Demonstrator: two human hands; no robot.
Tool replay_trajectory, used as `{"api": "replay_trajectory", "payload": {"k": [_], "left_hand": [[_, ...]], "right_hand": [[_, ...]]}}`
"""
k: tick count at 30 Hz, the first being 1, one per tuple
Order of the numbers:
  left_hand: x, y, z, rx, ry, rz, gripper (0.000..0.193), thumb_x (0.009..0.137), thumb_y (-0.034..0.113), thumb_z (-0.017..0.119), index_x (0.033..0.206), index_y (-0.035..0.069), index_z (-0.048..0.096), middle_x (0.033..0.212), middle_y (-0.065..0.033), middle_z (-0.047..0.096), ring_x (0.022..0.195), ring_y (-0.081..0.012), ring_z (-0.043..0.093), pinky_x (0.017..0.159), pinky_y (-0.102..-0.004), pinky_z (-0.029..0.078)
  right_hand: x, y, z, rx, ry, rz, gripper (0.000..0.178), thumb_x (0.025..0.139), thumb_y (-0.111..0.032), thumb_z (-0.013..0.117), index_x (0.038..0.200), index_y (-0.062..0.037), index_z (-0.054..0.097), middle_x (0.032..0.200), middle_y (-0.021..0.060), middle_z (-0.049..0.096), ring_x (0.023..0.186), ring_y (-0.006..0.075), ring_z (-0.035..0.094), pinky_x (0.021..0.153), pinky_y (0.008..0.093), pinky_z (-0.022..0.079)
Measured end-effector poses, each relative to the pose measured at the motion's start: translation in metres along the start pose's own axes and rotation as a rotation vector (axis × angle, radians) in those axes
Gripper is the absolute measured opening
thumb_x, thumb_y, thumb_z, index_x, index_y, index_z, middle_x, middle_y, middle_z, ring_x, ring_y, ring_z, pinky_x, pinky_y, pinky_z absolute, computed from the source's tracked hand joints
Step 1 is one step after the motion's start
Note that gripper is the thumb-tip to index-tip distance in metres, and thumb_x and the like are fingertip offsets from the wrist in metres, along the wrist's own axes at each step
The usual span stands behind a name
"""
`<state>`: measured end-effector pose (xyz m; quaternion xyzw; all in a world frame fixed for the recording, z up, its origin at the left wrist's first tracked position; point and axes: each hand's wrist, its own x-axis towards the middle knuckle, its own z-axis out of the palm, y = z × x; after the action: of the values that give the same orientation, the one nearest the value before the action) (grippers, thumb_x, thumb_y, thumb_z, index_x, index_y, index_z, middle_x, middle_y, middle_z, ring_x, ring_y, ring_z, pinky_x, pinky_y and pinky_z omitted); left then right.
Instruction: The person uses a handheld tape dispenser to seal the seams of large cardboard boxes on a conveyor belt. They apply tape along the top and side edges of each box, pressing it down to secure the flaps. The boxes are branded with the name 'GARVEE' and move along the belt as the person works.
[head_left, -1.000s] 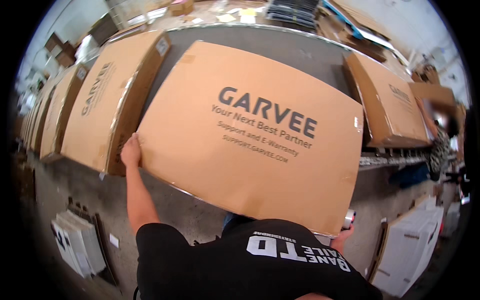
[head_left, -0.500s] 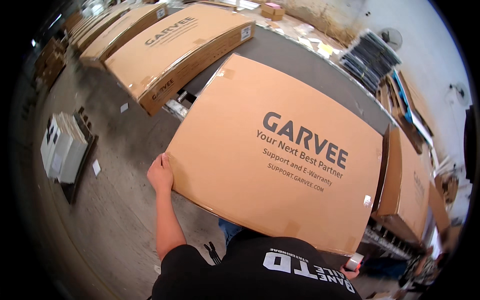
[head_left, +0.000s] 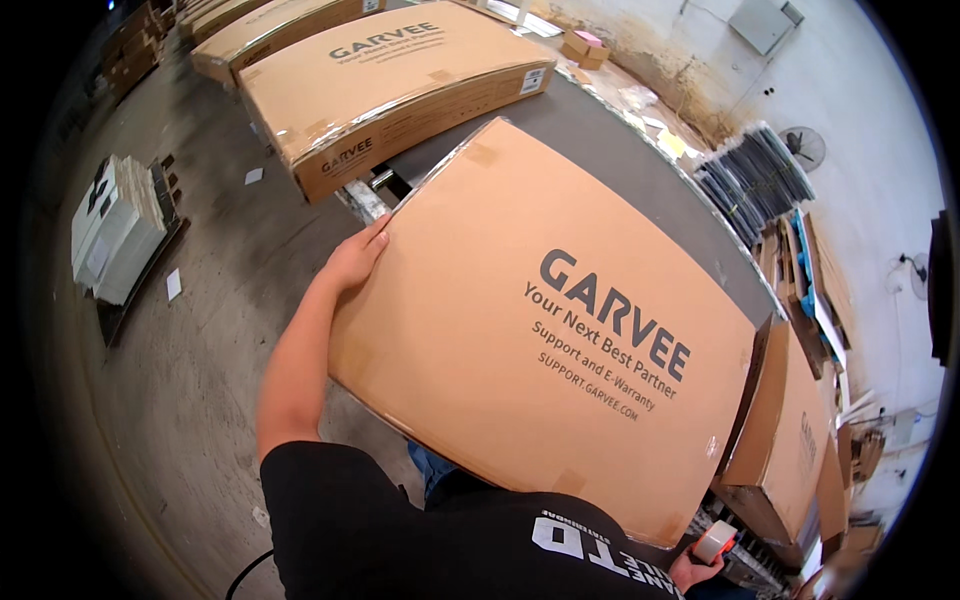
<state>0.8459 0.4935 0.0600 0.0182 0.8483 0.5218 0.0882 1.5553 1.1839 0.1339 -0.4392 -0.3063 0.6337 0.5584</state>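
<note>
A large flat cardboard box [head_left: 450, 320] with dark print on top lies turned at an angle before me, its far part over a grey conveyor belt [head_left: 590, 120]. My left hand [head_left: 360, 258] grips its left edge near the far-left part, the fingers partly hidden by the rim. Low on the right, beside the box's near-right corner, my right hand [head_left: 697, 572] is closed around a tape dispenser [head_left: 714, 541] with a pale roll and red parts. The near edge of the box is close to my body.
Another closed box [head_left: 400, 85] lies farther along the belt, with several more behind it. To the right stands an open carton [head_left: 775, 440]. A pallet stack of pale sheets [head_left: 120, 230] sits on the floor at left. Dark wrapped panels [head_left: 755, 180] lean near the wall.
My left hand has slid from the near-left corner up along the box's left edge. The box has turned slightly clockwise. My right hand with the tape dispenser shows more fully.
</note>
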Motion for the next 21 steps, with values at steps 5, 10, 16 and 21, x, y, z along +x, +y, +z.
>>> {"api": "replay_trajectory", "payload": {"k": [5, 10, 16, 21], "left_hand": [[0.067, -0.031, -0.021, -0.083, -0.115, -0.029, 0.041, 0.109, 0.030, 0.055, 0.141, 0.005, 0.063, 0.133, -0.0125, 0.071, 0.123, -0.0195, 0.063, 0.107, -0.0328, 0.046], [0.065, -0.044, -0.028, 0.119, -0.097, 0.037, 0.039, 0.105, 0.028, 0.060, 0.134, 0.003, 0.066, 0.120, -0.0133, 0.075, 0.111, -0.0177, 0.067, 0.098, -0.0340, 0.051], [0.030, -0.034, -0.071, -0.308, -0.106, -0.251, 0.038, 0.104, 0.029, 0.059, 0.128, 0.000, 0.069, 0.114, -0.0063, 0.074, 0.102, -0.0169, 0.069, 0.089, -0.0295, 0.054], [0.021, 0.036, -0.103, -0.537, -0.268, -0.423, 0.064, 0.104, 0.053, 0.053, 0.141, 0.002, 0.059, 0.131, -0.0114, 0.069, 0.117, -0.0231, 0.067, 0.098, -0.0359, 0.054]], "right_hand": [[-0.082, 0.026, 0.056, 0.007, -0.065, 0.070, 0.043, 0.087, -0.038, 0.064, 0.120, -0.0113, 0.067, 0.117, 0.0041, 0.071, 0.108, 0.0223, 0.066, 0.086, 0.0375, 0.051], [-0.161, 0.044, 0.017, -0.009, -0.050, 0.045, 0.051, 0.093, -0.038, 0.057, 0.132, -0.0067, 0.063, 0.129, 0.0095, 0.068, 0.119, 0.0270, 0.064, 0.099, 0.0417, 0.053], [-0.255, 0.110, 0.093, -0.217, -0.084, -0.233, 0.059, 0.093, -0.028, 0.048, 0.146, -0.0024, 0.048, 0.143, 0.0161, 0.059, 0.133, 0.0323, 0.057, 0.111, 0.0474, 0.047], [-0.263, 0.201, 0.154, -0.105, -0.022, -0.306, 0.073, 0.084, -0.014, 0.048, 0.155, 0.0010, 0.035, 0.149, 0.0199, 0.048, 0.136, 0.0345, 0.052, 0.114, 0.0466, 0.045]]}}
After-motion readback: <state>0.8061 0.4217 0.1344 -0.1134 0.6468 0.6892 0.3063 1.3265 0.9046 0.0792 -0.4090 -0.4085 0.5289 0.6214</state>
